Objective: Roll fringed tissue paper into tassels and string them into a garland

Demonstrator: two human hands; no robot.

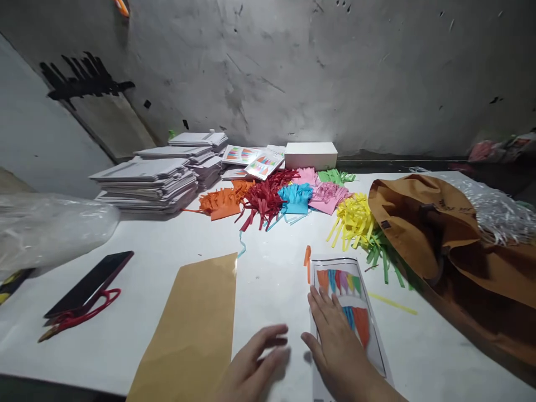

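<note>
My right hand lies flat, fingers stretched out, on a clear packet of coloured paper pieces on the white table. My left hand hovers just left of it, fingers apart and slightly blurred, holding nothing. It sits between the packet and a tan paper envelope. A loose orange strip lies by the packet's top left corner.
Piles of cut paper fringe in orange, red, blue, pink, yellow and green lie behind. Stacked white cards and a white box sit at the back. Brown cloth right; phone left.
</note>
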